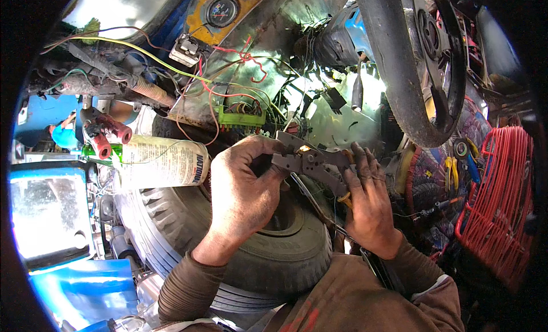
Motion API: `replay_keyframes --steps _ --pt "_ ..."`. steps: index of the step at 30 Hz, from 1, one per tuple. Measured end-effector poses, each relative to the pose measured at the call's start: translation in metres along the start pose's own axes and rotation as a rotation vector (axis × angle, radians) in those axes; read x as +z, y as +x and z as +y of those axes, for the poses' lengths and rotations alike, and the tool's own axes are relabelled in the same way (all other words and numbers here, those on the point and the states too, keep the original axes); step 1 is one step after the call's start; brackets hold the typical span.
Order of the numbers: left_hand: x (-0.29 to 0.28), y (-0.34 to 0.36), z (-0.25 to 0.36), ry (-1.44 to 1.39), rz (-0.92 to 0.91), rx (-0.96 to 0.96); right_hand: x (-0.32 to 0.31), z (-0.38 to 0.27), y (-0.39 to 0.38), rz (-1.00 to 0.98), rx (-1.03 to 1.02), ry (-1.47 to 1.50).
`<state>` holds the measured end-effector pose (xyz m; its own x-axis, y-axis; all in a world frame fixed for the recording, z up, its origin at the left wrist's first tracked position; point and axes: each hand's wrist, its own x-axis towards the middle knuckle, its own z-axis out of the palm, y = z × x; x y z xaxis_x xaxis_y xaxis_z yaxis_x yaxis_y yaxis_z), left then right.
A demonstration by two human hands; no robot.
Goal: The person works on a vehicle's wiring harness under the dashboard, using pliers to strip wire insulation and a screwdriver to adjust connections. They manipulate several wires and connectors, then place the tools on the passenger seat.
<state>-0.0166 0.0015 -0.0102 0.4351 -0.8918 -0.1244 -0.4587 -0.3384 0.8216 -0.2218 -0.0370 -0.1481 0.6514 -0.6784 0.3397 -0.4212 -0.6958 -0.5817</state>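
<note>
Centrally located: grey hand tool (317,165) in front of wiring

The tool is plier-like, with flat metal plates at the head and handles that diverge toward the right side of the view. A small yellow part shows at the lower handle end.

Right hand (368,200): gripping the tool at its handles, fingers laid over the upper side. Left hand (245,183): fingers curled, thumb and forefinger drawn in at the head of the tool; whether they pinch a wire or the tool itself cannot be determined.

Below the hands, a black tire (177,226) is seen at an angle, its tread toward the left. Near the upper left of the tire, a cylindrical container (162,161) with a white label lies on its side. Directly above the left hand is a green connector block (242,118) with wires running into it; a yellow-green wire (131,53) extends from this region to the upper left. A round gauge (221,12) is set in a yellow panel (200,17) at the top.

At the upper right is a black steering wheel (394,63). Below it, yellow-handled pliers (452,173) rest on patterned fabric (428,161), just beside a bundle of red wire (502,195)
</note>
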Motion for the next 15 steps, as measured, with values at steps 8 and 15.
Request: replay_keyframes --steps 8,15 --pt "0.002 0.0021 -0.0012 0.022 0.012 0.021 -0.0056 -0.0008 0.0025 -0.015 0.036 0.105" --pt "0.0007 -0.0018 0.0015 0.226 0.051 0.14 -0.0031 0.0072 0.0044 -0.003 0.041 0.207"
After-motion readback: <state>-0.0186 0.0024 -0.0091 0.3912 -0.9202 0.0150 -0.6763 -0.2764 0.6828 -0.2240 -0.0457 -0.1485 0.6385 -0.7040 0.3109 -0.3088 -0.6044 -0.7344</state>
